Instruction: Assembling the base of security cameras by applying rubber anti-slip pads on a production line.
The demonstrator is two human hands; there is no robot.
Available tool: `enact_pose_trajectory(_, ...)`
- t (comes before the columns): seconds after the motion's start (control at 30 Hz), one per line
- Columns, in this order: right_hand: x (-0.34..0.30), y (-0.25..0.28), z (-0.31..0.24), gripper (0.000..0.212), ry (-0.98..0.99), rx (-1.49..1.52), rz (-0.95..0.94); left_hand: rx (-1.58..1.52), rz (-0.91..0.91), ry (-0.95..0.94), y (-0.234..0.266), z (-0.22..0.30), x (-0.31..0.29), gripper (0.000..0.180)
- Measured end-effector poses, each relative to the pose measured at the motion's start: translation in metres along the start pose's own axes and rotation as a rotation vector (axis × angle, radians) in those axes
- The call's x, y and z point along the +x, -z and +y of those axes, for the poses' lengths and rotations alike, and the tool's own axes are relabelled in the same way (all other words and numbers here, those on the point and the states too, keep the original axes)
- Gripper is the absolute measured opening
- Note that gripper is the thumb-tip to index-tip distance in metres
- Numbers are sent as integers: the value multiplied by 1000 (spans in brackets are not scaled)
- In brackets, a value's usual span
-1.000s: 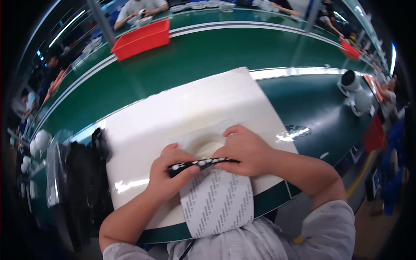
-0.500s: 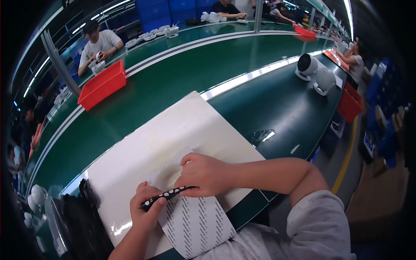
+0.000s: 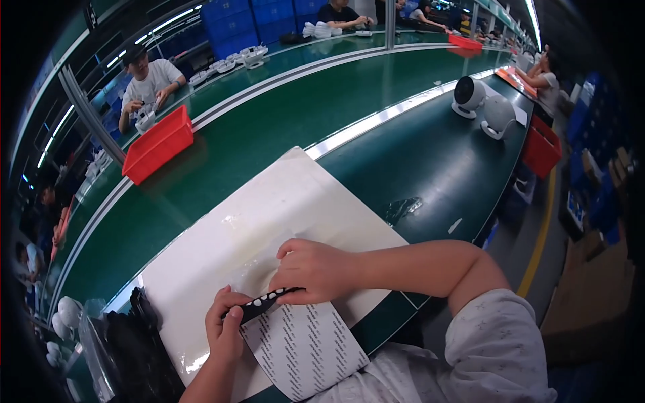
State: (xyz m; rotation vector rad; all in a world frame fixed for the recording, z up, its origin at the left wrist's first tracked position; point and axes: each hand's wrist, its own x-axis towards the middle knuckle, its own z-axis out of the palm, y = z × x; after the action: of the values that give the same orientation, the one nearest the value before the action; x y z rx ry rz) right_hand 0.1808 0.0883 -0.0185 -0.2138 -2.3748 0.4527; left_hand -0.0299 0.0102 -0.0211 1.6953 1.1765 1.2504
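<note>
A black strip with white oval spots [image 3: 261, 306] stretches between my two hands. My left hand [image 3: 226, 322] pinches its left end between thumb and fingers. The other end is gripped by my right hand [image 3: 310, 270], its fingers bent and knuckles up. Right below the strip hangs a white sheet of printed backing paper [image 3: 306, 346], curving down toward my lap; whether the two are joined is hard to see. Crumpled clear film [image 3: 246, 272] lies just beyond my hands on a large white board [image 3: 292, 181].
Black pieces in clear plastic bags [image 3: 131, 346] lie left of the board. Two white rounded camera-like devices [image 3: 498, 115] stand on the green bench at right. A red bin [image 3: 161, 144] sits across the bench, before a co-worker [image 3: 151, 80]. Another red bin [image 3: 541, 148] is at right.
My left hand has shifted slightly right and down, and the spotted strip is turned a little, showing more of its face. The co-worker across has spread their hands. The whole view shifted slightly.
</note>
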Motion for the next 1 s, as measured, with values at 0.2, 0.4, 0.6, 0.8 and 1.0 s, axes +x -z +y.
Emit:
enact_pose_trajectory(0.2, 0, 1, 0, 15, -3, 4, -4, 37, 15, 37, -1, 0, -2, 16)
enact_pose_trajectory(0.4, 0, 1, -1, 15, -4, 8, -11, 95, 23, 27, -1, 0, -3, 15)
enact_pose_trajectory(0.6, 0, 0, 0, 16, 3, -18, 1, 97, 41, 15, -1, -1, -3, 11)
enact_pose_trajectory(0.8, 0, 1, 0, 16, -6, -9, -14, 95, 35, 17, -2, -1, -3, 10)
enact_pose_trajectory(1.0, -1, 0, 1, 16, 11, -4, 16, 105, 27, 5, -2, 0, -3, 13)
